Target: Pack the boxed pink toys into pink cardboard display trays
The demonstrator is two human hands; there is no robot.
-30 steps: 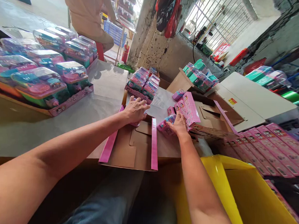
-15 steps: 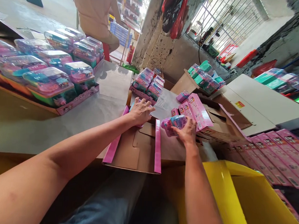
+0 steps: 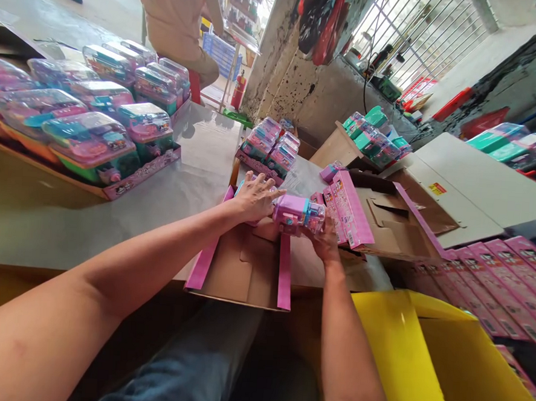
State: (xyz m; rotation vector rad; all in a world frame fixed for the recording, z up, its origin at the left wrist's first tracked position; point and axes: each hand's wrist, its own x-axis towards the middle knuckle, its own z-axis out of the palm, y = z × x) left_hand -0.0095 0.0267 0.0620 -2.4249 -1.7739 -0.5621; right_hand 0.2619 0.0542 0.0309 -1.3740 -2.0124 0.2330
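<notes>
Head view showed the person's right hand (image 3: 324, 240) closed around the right end of a pink-and-purple plastic case with a clear, blue-edged end (image 3: 297, 214). That case was held above the far right part of an open brown cardboard tray with bright pink side flaps (image 3: 227, 270), its left end just beside the fingertips of the left hand (image 3: 255, 198). Fingers spread, the left hand lay over a small blue-and-pink item (image 3: 239, 188) at the far end of the tray; the palm hid most of it, so whether the hand gripped it or only rested there could not be told.

The tray sat at the near edge of a pale grey table (image 3: 198, 148), jutting slightly over it. To its right stood a second open brown cardboard box with pink edges (image 3: 387, 223). On the far side, a small pink-rimmed carton (image 3: 252, 164) carried clear-lidded pink and teal cases (image 3: 265, 140). Bigger transparent-lidded, multicoloured cases (image 3: 90, 138) filled a low pink-fronted carton (image 3: 142, 171) on the left. At near right was a glossy yellow container (image 3: 378, 328); far left, a person in beige clothing (image 3: 170, 19).
</notes>
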